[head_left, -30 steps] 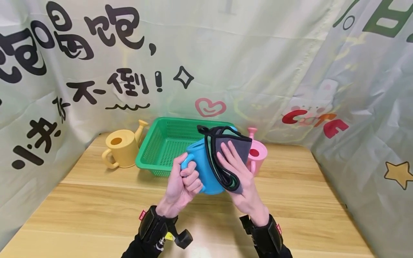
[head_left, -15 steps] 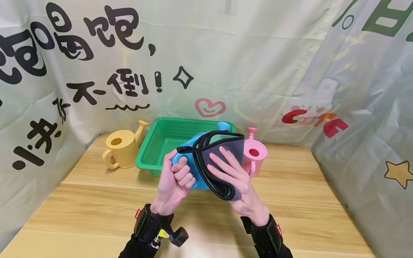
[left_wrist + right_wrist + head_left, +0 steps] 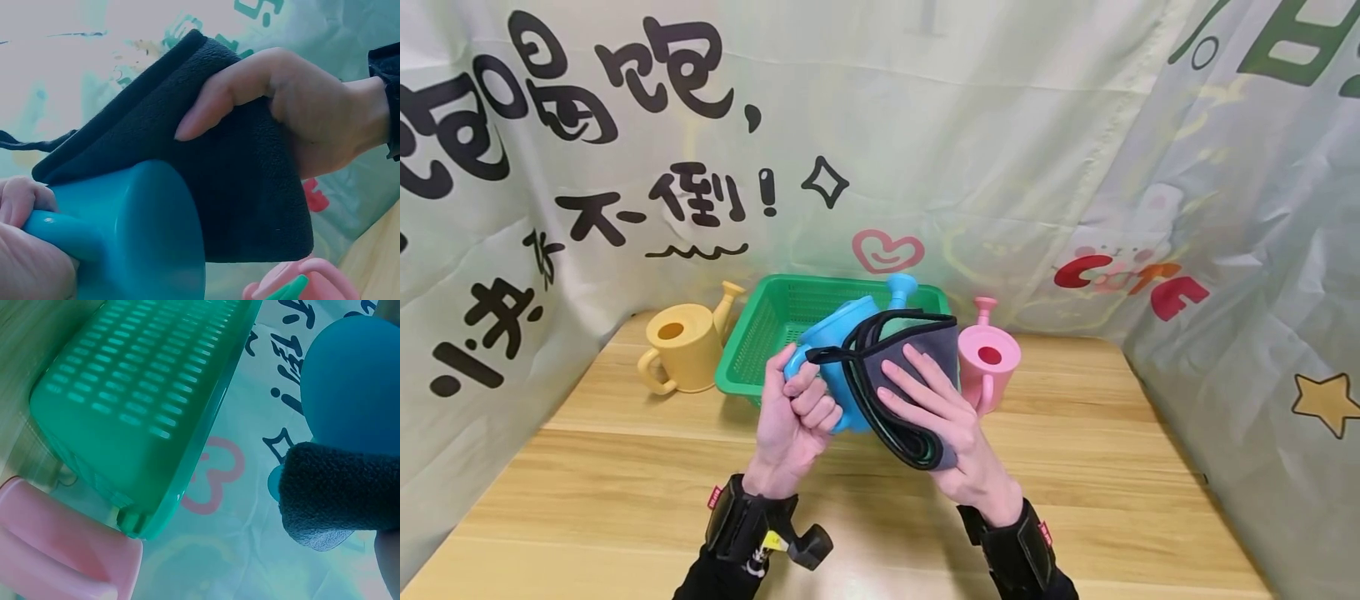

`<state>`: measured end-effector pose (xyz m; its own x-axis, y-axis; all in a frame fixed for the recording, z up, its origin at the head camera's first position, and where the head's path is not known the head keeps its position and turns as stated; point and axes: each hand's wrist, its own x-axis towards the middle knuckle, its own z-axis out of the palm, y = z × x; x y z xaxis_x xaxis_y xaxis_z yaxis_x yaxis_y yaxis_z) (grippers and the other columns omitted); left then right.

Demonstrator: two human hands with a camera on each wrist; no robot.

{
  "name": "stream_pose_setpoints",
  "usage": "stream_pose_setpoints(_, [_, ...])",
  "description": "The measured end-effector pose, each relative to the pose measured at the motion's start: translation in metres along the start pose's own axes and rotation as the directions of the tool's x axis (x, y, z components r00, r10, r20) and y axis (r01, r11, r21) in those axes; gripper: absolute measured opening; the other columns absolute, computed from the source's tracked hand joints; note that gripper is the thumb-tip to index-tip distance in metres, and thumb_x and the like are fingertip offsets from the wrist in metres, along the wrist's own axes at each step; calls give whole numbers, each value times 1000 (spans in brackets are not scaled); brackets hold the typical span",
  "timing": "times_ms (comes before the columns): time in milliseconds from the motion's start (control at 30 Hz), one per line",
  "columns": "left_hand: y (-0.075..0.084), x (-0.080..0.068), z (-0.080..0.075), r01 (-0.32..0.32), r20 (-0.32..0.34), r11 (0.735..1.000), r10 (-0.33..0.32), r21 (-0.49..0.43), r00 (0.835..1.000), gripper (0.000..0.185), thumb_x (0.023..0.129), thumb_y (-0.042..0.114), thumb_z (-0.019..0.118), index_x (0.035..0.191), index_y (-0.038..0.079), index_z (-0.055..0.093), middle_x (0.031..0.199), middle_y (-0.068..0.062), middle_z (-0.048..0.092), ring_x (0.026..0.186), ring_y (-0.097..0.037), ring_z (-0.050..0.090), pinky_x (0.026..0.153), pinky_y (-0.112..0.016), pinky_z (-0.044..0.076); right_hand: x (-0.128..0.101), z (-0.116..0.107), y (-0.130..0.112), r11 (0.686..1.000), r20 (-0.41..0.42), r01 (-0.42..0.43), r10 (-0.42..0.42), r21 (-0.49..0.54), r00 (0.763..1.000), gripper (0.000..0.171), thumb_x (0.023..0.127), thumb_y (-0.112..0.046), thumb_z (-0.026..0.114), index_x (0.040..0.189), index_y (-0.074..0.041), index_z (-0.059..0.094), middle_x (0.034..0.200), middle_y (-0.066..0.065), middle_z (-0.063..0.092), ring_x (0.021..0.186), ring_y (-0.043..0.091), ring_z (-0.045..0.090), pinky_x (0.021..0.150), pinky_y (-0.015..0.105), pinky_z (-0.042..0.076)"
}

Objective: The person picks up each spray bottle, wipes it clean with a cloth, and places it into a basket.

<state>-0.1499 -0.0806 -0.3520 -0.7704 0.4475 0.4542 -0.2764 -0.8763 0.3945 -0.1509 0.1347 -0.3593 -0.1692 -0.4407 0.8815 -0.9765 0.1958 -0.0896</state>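
Note:
A blue watering can (image 3: 842, 325) is held up in front of the basket, tilted, its spout rising behind the cloth. My left hand (image 3: 797, 425) grips its handle, fingers curled round; in the left wrist view the handle (image 3: 62, 234) passes through that hand. A folded grey cloth (image 3: 917, 350) with black edging and a black loop lies against the can's right side. My right hand (image 3: 947, 425) holds the cloth, fingers spread over its outer face. In the left wrist view its thumb (image 3: 206, 112) lies on the opposite face. The cloth hides much of the can's body.
Behind the can stands a green perforated basket (image 3: 752, 333) on the wooden table (image 3: 662, 492). A yellow watering can (image 3: 688, 350) is to its left, and a pink watering can (image 3: 996, 362) to its right. A printed curtain (image 3: 1000, 167) closes off the back and sides.
Both hands have shifted left with the can and cloth. The can has tilted, and its blue spout head, earlier mostly hidden, shows above the cloth. The cloth's loop has swung leftward.

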Motion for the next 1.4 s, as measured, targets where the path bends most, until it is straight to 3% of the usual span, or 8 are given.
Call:
stream_pose_setpoints(167, [-4,1,2,-7,-40,999,9,37,999,49,109,44,21,67,19,18,54,8,15,44,-8,10,47,-23,4,1,1,0,999,20,12,-11,-47,1000,58,103,-36,26,137,-3,60,152,15,51,150,38,35,126,50,22])
stream_pose_setpoints(300, [-8,1,4,-6,-107,997,14,77,994,47,108,43,27,67,21,20,54,8,16,44,-8,9,47,-23,4,0,1,-1,996,60,-2,7,-88,998,56,99,-30,29,139,-5,59,153,13,50,150,38,34,126,50,21])
stream_pose_setpoints(433, [-12,2,5,5,-155,994,13,112,988,46,106,43,31,66,22,22,54,9,15,45,-7,8,47,-23,3,-1,2,-2,992,86,-32,42,-121,995,61,82,-15,39,139,-6,59,153,12,50,151,37,34,126,50,20])
stream_pose_setpoints(533, [-16,3,6,16,-165,990,7,140,986,45,107,42,25,66,22,21,55,9,14,45,-7,8,46,-24,2,-2,2,-3,987,92,-52,66,-151,994,68,73,-11,43,139,-6,59,153,12,50,150,38,35,126,49,21])
stream_pose_setpoints(700, [-21,5,6,36,-173,986,-8,163,985,48,108,39,12,65,21,21,54,9,14,44,-7,8,44,-24,1,-3,3,-4,977,92,-90,109,-192,990,62,79,-11,47,140,-8,59,153,12,51,150,38,35,126,48,21])
stream_pose_setpoints(867, [-25,5,8,60,-189,976,-20,210,982,49,109,38,9,64,22,21,53,9,15,43,-7,10,44,-24,2,-4,3,-4,969,76,-133,152,-208,986,60,82,-10,47,141,-10,57,154,11,50,150,37,34,126,48,22])
stream_pose_setpoints(1200, [-31,4,9,103,-185,965,-58,240,981,50,109,38,9,64,22,22,53,10,17,43,-8,10,47,-26,3,-7,0,-1,970,37,-237,239,-54,970,58,87,-4,50,144,-10,54,157,11,45,153,36,29,127,38,21])
stream_pose_setpoints(1400, [-31,3,9,130,-167,966,-93,225,981,49,109,39,9,64,22,22,53,9,16,43,-8,10,46,-27,3,-6,-5,-4,922,36,-371,369,111,929,65,83,5,58,146,-7,51,160,11,40,156,33,24,128,36,18])
